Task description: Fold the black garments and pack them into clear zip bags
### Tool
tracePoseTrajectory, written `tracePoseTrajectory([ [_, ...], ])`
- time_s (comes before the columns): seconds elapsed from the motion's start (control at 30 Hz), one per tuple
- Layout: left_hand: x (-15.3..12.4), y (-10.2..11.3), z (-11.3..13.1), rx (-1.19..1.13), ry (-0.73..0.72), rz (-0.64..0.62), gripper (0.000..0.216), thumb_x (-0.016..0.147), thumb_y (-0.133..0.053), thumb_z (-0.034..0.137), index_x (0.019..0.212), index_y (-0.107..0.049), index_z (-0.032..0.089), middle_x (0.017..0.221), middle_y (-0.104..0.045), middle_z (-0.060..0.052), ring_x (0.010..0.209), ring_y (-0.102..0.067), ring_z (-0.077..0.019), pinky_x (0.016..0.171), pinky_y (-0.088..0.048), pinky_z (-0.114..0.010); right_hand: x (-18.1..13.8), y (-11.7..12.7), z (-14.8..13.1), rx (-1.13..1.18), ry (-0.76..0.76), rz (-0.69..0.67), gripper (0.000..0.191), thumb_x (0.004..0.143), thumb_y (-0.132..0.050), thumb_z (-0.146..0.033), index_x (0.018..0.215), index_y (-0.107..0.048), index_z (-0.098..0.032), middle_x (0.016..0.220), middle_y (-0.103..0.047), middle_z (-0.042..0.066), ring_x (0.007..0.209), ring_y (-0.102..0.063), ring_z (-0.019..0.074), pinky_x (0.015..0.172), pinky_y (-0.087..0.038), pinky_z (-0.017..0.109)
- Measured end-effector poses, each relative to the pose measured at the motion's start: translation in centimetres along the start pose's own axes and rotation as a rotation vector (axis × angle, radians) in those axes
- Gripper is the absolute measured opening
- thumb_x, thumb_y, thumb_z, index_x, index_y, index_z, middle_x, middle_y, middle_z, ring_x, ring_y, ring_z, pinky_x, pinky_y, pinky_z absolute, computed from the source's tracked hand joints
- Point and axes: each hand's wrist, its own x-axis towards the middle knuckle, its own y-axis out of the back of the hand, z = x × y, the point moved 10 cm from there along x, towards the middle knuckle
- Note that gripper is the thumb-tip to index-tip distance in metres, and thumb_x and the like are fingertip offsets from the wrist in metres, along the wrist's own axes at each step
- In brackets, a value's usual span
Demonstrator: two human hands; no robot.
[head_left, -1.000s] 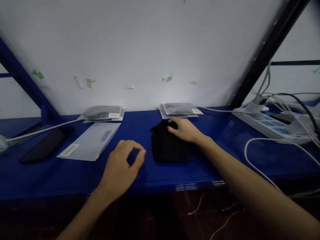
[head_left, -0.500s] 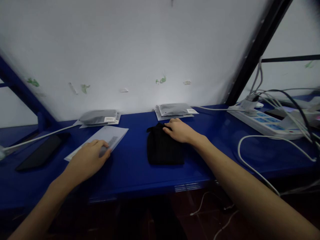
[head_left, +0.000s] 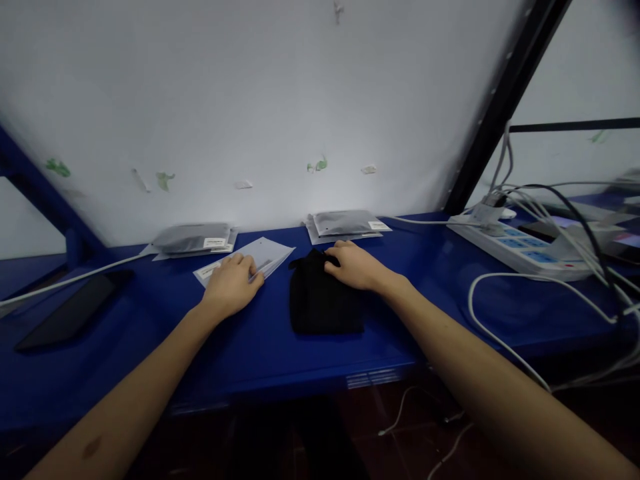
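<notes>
My left hand (head_left: 233, 283) is closed over a few frosted, whitish plastic bags (head_left: 267, 251) with a printed label, lying slanted on the blue table; the palm hides part of them. Just right of the bags is a folded black cloth item (head_left: 325, 300), lying flat with a small loop or flap sticking out at its upper left. The fingers of my right hand (head_left: 353, 263) are bent onto its upper right corner and seem to pinch it. Whether the black item is a garment or a pouch I cannot tell.
Two stacks of filled, labelled plastic packets, left (head_left: 193, 239) and right (head_left: 345, 223), rest against the white wall. A dark phone-like slab (head_left: 75, 310) lies at the left. To the right stands a white power strip (head_left: 520, 248) with several cables; a white cable (head_left: 473, 300) loops over the table edge.
My left hand has slid the plastic bags to the right and slightly back, closer to the black cloth item. My right hand stays on the cloth's upper corner. The view has shifted a little.
</notes>
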Motion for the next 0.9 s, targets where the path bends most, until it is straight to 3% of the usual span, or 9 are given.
tracePoseTrajectory([
  [0.17,-0.1,-0.6,-0.5,-0.095,-0.022,0.038,0.023,0.091,-0.049,0.039,0.089,-0.059,0.018,0.105,-0.062,-0.012,0.110,-0.055,-0.0301,0.099,-0.043,-0.045,0.0,0.0,0.0,0.015,0.004,0.003,0.031,0.090,-0.048,-0.026,0.103,-0.074,-0.014,0.100,-0.068,0.017,0.099,-0.062,0.0300,0.089,-0.047,0.044],
  [0.4,0.0,-0.8,-0.7,-0.115,-0.033,0.090,0.020,0.090,-0.052,0.038,0.085,-0.059,0.020,0.099,-0.062,-0.010,0.107,-0.056,-0.0297,0.098,-0.044,-0.045,0.0,0.0,-0.2,0.024,0.009,-0.009,0.032,0.090,-0.049,-0.025,0.107,-0.072,-0.012,0.103,-0.069,0.017,0.101,-0.062,0.0300,0.092,-0.046,0.042],
  [0.9,-0.5,-0.6,0.1,-0.132,-0.022,0.044,0.019,0.091,-0.051,0.036,0.086,-0.059,0.019,0.102,-0.063,-0.012,0.109,-0.055,-0.0319,0.096,-0.045,-0.047,-0.1,-0.1,-0.1,0.013,0.018,0.002,0.032,0.091,-0.048,-0.026,0.105,-0.073,-0.012,0.098,-0.070,0.017,0.098,-0.063,0.0298,0.090,-0.046,0.044],
])
